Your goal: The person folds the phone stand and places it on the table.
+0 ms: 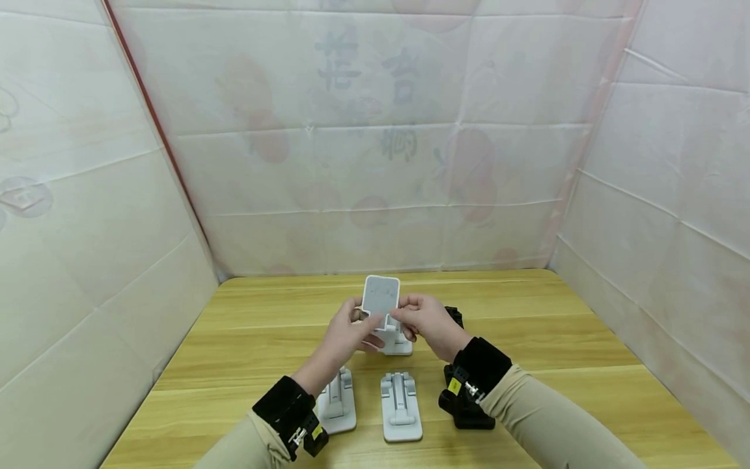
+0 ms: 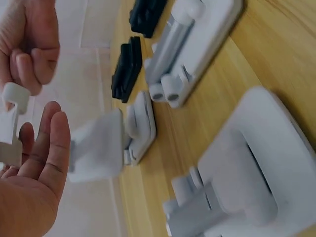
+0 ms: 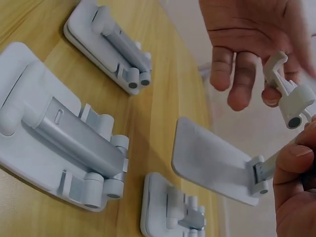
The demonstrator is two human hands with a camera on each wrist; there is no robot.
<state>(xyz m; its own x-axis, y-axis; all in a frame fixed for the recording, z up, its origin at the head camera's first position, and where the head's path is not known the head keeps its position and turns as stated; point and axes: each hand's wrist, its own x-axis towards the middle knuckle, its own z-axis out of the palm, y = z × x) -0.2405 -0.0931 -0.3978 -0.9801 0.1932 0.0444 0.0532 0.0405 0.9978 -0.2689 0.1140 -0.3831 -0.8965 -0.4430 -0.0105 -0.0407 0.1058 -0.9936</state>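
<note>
Held up over the table is a white folding phone stand with a grey pad on its upper plate. My left hand holds it from the left, thumb across its lower front. From the right, my right hand pinches its lower edge near the lip. In the right wrist view the stand's base plate hangs tilted from the stem, apart from the table. The lip piece shows between both hands. In the left wrist view the left hand partly covers the stand.
Folded white stands lie on the wooden table: one front centre, one partly under the left forearm, another behind the hands. Black stands lie to the right, partly behind the right arm. Fabric walls enclose the table.
</note>
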